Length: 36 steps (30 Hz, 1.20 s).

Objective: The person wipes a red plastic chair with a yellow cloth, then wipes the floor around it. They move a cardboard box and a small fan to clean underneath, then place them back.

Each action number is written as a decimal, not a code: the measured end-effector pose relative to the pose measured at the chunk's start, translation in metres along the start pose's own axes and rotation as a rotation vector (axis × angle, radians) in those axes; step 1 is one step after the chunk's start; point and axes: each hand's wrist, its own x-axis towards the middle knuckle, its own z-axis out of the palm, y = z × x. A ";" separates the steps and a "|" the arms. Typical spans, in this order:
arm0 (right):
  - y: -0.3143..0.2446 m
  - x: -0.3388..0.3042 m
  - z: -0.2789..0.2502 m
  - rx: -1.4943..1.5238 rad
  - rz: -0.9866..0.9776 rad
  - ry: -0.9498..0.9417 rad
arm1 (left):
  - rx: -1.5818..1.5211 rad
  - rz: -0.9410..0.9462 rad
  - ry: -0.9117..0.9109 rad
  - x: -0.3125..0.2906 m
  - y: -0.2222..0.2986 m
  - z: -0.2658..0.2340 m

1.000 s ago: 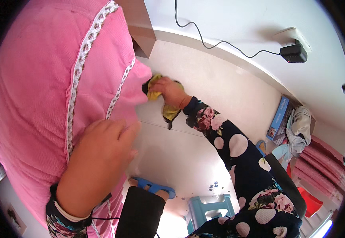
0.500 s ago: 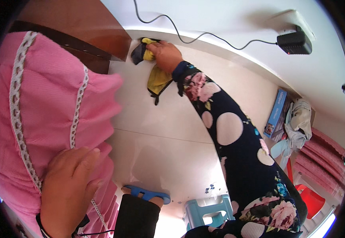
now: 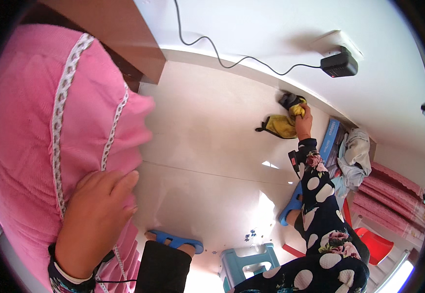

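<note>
My right hand (image 3: 304,124), at the end of a dark floral sleeve, is closed around a yellow and dark grey cloth (image 3: 280,126). Pressed to the floor tiles by the foot of the white wall, the cloth is bunched under my fingers, and a yellow flap with a dark edge trails to the left. On the other side, my left hand (image 3: 95,222) lies flat on a pink ruffled cover (image 3: 22,122) with white lace trim. Its fingers are stretched out and the thumb stands apart.
A black adapter (image 3: 339,65) with a cable is plugged in on the wall. Beside my right arm are a blue box (image 3: 328,141), piled pale clothes (image 3: 356,151) and pink fabric (image 3: 393,200). A brown wooden panel (image 3: 105,34) stands far left. A blue-green stool (image 3: 229,266) is near my blue slippers (image 3: 176,240).
My right hand has slid the cloth rightward along the wall base, from beside the wooden panel to near the blue box. My left hand stays on the pink cover. The view has shifted slightly.
</note>
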 end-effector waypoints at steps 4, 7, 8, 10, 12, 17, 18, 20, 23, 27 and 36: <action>-0.018 -0.003 0.057 -0.071 -0.046 0.259 | -0.045 -0.061 -0.100 -0.002 -0.001 0.000; -0.083 -0.017 0.095 0.095 -0.194 0.142 | -0.031 -0.055 -0.124 -0.002 -0.002 -0.001; -0.113 -0.024 0.111 0.208 -0.222 0.049 | -0.039 -0.054 -0.132 -0.002 -0.002 -0.001; -0.177 -0.036 0.145 0.173 -0.467 -0.083 | -0.033 -0.062 -0.132 -0.002 -0.002 -0.002; -0.234 -0.043 0.182 0.184 -0.635 -0.073 | -0.001 -0.067 -0.137 -0.001 -0.001 -0.002; -0.294 -0.129 0.223 0.554 -0.890 -0.606 | -0.063 -0.051 -0.144 -0.001 -0.003 -0.005; -0.297 -0.161 0.223 0.507 -0.907 -0.757 | -0.068 -0.035 -0.129 -0.001 -0.003 -0.005; -0.286 -0.228 0.205 0.617 -1.030 -1.037 | -0.042 -0.017 -0.108 -0.003 -0.003 -0.006; -0.240 -0.331 0.146 0.780 -0.612 -1.461 | 0.001 0.006 -0.088 -0.005 -0.004 -0.004; -0.171 -0.405 0.067 0.313 -1.272 -1.196 | 0.043 0.031 -0.074 -0.008 -0.008 0.001; -0.202 -0.212 0.090 0.234 -0.770 -0.611 | 0.017 0.122 0.086 -0.002 -0.028 0.007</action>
